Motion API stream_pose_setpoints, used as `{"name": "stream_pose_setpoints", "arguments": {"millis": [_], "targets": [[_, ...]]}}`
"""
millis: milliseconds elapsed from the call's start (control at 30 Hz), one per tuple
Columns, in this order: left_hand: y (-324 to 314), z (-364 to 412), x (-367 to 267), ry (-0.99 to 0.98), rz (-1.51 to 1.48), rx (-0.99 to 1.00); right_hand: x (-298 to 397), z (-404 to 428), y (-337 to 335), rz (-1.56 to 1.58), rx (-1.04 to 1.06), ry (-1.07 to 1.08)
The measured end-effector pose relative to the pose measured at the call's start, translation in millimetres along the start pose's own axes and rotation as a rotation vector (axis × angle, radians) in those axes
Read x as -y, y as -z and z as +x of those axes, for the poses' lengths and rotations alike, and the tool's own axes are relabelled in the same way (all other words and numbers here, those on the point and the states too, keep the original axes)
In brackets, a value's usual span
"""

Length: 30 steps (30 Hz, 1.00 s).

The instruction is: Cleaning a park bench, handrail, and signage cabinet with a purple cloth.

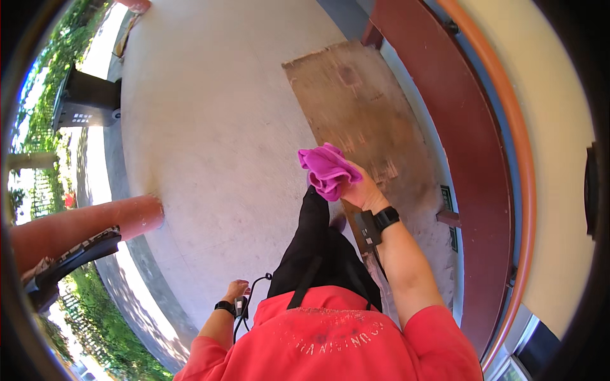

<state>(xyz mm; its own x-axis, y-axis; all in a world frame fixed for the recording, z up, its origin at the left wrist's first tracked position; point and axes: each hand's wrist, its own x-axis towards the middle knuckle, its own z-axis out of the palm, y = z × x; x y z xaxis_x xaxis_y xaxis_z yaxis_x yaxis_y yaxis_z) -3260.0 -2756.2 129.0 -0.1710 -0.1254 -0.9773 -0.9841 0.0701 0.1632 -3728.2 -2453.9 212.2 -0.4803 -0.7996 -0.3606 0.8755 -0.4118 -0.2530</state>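
A crumpled magenta cloth [329, 172] is gripped in my right hand [360, 189], held out ahead of my body above the floor. The cloth hides most of the fingers of that hand. My left hand [238, 289] hangs low at my left side beside a black cable and a small black device at the wrist. It touches nothing that I can see, and how its fingers are set is too small to tell. Both wrists wear black straps with small boxes.
A worn brown board [364, 114] lies on the concrete floor [214, 109]. Along the right runs a dark red bench or ledge [457, 119], with an orange rail [524, 157] on the wall. At left stand a reddish pillar [138, 216] and a dark wheeled bin [90, 97].
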Motion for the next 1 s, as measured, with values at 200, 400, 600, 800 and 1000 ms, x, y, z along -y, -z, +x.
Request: {"name": "stream_pose_setpoints", "arguments": {"millis": [200, 400, 600, 800, 1000], "targets": [[32, 11, -59, -0.240, 0.381, -0.170, 1, -3, -54, -0.502, -0.170, 0.051], [42, -80, -290, -0.659, -0.289, 0.145, -22, 31, -150, -0.198, -0.034, 0.072], [85, -126, -379, -0.822, -0.889, 0.800, -47, 105, -213, -0.318, 0.052, -0.062], [154, -121, -376, -0.995, -0.928, 0.207, -49, 183, -237, -0.641, 0.057, 0.058], [223, -136, -381, -1.126, -1.148, 0.013, -81, 256, -237, -0.424, -0.086, -0.011]]}}
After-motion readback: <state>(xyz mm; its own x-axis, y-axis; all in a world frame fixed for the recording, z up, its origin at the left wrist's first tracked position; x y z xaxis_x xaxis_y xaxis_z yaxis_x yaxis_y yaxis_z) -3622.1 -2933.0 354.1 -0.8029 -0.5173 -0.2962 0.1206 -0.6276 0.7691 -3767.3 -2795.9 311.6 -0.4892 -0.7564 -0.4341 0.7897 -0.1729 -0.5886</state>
